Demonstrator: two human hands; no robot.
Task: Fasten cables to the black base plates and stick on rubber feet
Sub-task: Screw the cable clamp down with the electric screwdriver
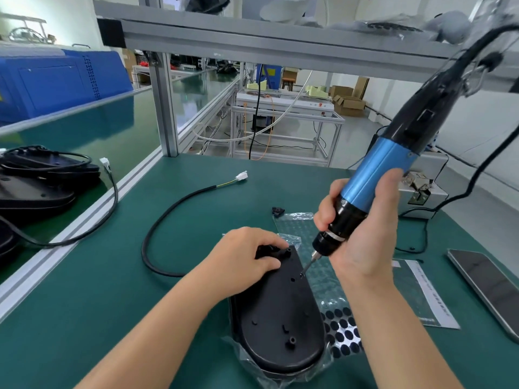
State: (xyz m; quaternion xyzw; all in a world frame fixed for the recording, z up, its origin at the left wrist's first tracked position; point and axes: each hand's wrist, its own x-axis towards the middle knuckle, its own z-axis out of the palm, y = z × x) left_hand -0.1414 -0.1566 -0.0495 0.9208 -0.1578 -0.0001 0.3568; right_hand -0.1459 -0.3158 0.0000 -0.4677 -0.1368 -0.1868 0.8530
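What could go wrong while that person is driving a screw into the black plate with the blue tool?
The electric screwdriver meets the base plate at a slant, so its bit might slip out of the hole. The left hand presses the clamp end close to the bit, so a slip could hit the fingers. The plate lies on loose plastic wrap and partly over the sheet of rubber feet, so it may slide under pressure.

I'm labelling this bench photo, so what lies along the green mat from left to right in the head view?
Stacked plates → cable → left hand → base plate → right hand holding the screwdriver → phone.
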